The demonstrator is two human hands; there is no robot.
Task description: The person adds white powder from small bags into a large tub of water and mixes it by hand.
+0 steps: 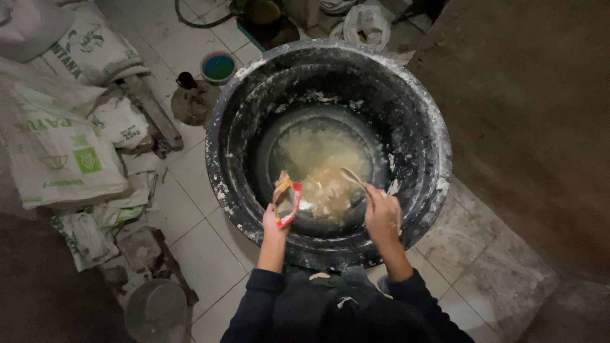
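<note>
Fingers of left hand (272, 219) pinching red sachet (287, 198) tilted over black tub (330, 152), right-hand fingers (380, 213) closed round pale spoon (351, 178) in yellowish slurry (321, 171); best emptied slowly, stirred steadily, scraping low.

I take this for a rough back-room food workshop: printed white woven sacks (57, 146) heaped on the grimy white tiled floor (210, 254), beside a huge, flour-crusted black plastic tub (419, 127).
</note>
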